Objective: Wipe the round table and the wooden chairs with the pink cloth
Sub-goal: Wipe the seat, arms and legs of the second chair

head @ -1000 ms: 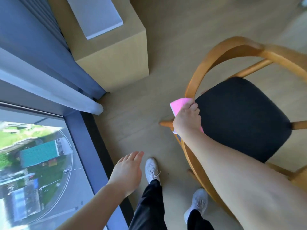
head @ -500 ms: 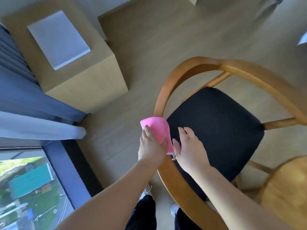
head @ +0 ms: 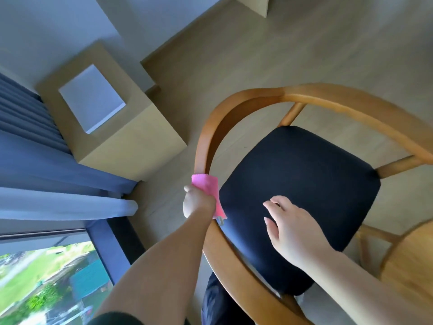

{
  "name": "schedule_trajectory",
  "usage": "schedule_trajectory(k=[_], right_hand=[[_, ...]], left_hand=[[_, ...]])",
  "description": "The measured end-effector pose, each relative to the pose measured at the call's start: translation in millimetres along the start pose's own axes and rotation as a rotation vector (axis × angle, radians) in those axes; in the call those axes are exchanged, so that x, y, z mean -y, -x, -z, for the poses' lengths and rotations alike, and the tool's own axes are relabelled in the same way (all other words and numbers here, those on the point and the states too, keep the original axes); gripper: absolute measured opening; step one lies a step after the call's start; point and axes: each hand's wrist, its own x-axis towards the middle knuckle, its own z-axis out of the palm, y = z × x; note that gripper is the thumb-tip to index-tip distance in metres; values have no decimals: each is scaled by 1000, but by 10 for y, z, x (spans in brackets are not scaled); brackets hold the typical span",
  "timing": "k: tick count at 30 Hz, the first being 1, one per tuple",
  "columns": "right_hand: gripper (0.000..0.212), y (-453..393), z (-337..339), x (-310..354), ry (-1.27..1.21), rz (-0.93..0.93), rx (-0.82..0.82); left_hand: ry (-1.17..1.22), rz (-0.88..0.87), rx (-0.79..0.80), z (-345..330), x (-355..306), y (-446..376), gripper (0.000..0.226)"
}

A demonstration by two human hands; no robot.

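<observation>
I've passed the pink cloth [head: 207, 192] from my right hand [head: 294, 227], now hanging loose and empty over the black seat [head: 300, 195], to my left hand [head: 198, 202], which grips it around the wooden chair [head: 206, 139] rail at frame centre, so wiping goes on.

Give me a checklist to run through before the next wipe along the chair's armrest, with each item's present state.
1. Pink cloth held: ok, the left hand grips it.
2. Cloth on the wood: ok, it wraps the curved armrest of the wooden chair.
3. Right hand out of the way: ok, it is open above the black seat, holding nothing.
4. Armrest ahead free of things: ok, bare wood up to the back.
5. Cloth folded neatly: cannot tell, the fingers hide part of it.
6. Round table wiped: cannot tell, only its edge shows.
</observation>
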Motion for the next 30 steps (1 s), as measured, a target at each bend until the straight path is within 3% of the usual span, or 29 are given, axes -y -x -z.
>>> schedule_trajectory(k=[6, 13, 19, 30], right_hand=[[30, -347, 74, -140, -32, -43, -45], [29, -834, 95, -147, -104, -96, -60], [31, -1002, 214, -208, -158, -169, -100], [29, -1111, 398, -403, -159, -203, -139]], left_hand=[[24, -129, -116, 22, -245, -288, 29], [2, -213, -147, 134, -520, -448, 36], [-181, -447, -238, 273, -946, -626, 52], [-494, -575, -190, 458, -1561, -759, 61]])
